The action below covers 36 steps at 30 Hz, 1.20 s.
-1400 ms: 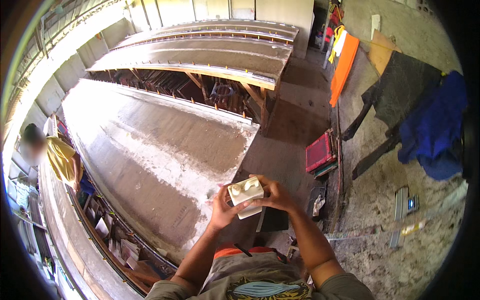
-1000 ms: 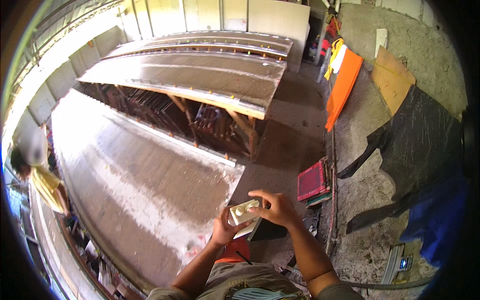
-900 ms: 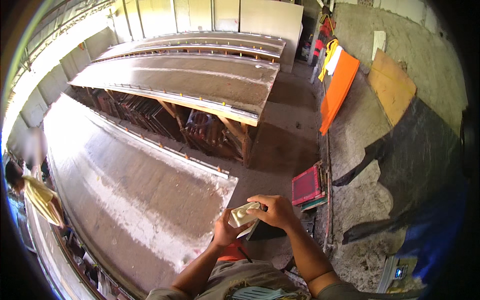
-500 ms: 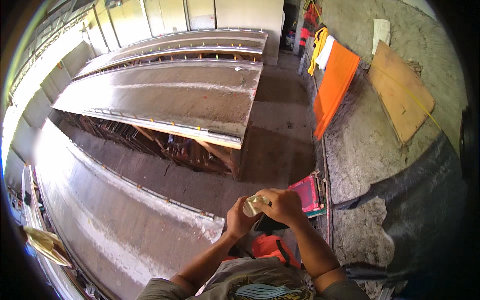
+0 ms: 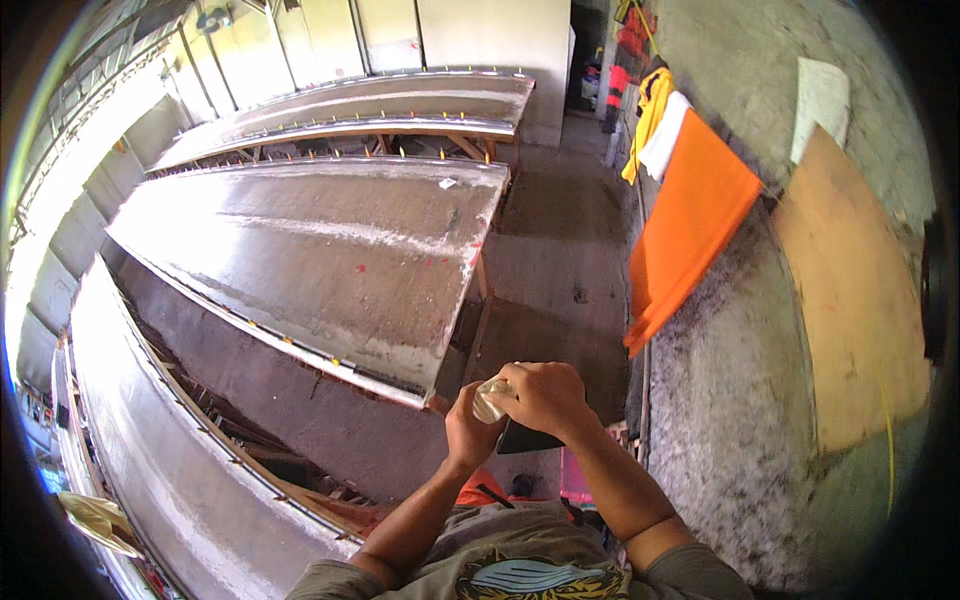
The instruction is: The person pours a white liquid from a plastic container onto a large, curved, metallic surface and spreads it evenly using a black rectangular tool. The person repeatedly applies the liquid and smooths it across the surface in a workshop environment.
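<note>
In front of my chest, my two hands are together on a small, pale yellowish, shiny thing (image 5: pixel 491 403), perhaps crumpled plastic; its kind is hard to make out. My left hand (image 5: pixel 470 432) wraps it from the left side. From the right, my right hand (image 5: pixel 548 397) closes over it, fingers bent on its top. A dark flat piece (image 5: pixel 527 439) shows just below my right hand; whether I hold it or it lies lower down, I cannot tell.
Long tables (image 5: pixel 330 250) with pegged edges stand ahead and left; another table (image 5: pixel 180 440) runs along my left. An aisle (image 5: pixel 545 240) leads forward. Orange cloth (image 5: pixel 690 220) hangs by the right wall, near a leaning wooden board (image 5: pixel 850 310). A pink-framed screen (image 5: pixel 575 478) is partly hidden by my right arm.
My view has shifted forward along the aisle; the middle table and orange cloth appear nearer. Both hands stay together on the pale thing, and the pink-framed screen is now mostly behind my arm.
</note>
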### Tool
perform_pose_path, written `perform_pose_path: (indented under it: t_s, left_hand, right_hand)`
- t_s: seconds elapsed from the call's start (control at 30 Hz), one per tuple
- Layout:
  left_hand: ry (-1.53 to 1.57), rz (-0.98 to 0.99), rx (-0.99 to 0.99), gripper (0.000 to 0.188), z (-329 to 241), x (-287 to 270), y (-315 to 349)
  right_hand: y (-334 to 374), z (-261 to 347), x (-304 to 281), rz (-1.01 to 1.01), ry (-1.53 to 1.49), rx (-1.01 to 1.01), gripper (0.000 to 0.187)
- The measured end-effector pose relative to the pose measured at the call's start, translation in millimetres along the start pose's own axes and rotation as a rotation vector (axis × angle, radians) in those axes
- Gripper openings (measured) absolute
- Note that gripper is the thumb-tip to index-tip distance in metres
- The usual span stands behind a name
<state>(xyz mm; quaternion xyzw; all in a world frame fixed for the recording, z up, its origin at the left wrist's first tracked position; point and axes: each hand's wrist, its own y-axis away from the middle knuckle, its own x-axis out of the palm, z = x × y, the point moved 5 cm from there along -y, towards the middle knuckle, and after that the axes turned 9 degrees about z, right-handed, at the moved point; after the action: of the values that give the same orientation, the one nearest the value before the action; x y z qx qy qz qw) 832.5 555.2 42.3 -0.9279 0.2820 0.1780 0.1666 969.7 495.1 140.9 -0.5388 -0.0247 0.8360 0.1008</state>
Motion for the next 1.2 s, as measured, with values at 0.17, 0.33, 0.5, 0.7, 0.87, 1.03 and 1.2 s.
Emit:
perform_pose_path:
  t_s: [0.17,0.33,0.5,0.7,0.87,1.03,1.2]
  left_hand:
    - [0.040,-0.016,-0.040,0.059,11.4,43.4,-105.9]
    - [0.015,0.015,-0.053,0.062,27.8,82.1,-229.0]
    - [0.065,0.008,-0.061,0.065,39.0,121.8,-360.7]
    - [0.067,0.032,0.022,0.068,30.5,162.2,-519.8]
    - [0.137,0.058,-0.071,0.067,35.2,204.7,-632.3]
    - [0.235,0.054,-0.119,0.062,43.3,253.8,-739.1]
    - [0.363,-0.058,-0.115,0.066,46.1,290.5,-829.9]
  right_hand:
    - [-84.1,-76.4,-28.7,0.063,0.021,-0.006,0.032]
    - [-184.3,-166.3,-41.2,0.106,0.023,-0.006,0.033]
    - [-280.9,-244.9,-82.2,0.063,-0.050,0.002,0.038]
    - [-377.0,-344.2,-134.0,-0.011,-0.109,0.127,0.045]
    - [-451.7,-442.0,-146.9,-0.105,-0.139,0.077,0.058]
    - [-540.5,-539.4,-183.0,-0.251,-0.194,-0.029,0.054]
    - [-629.1,-645.7,-211.0,-0.235,-0.178,0.002,0.054]
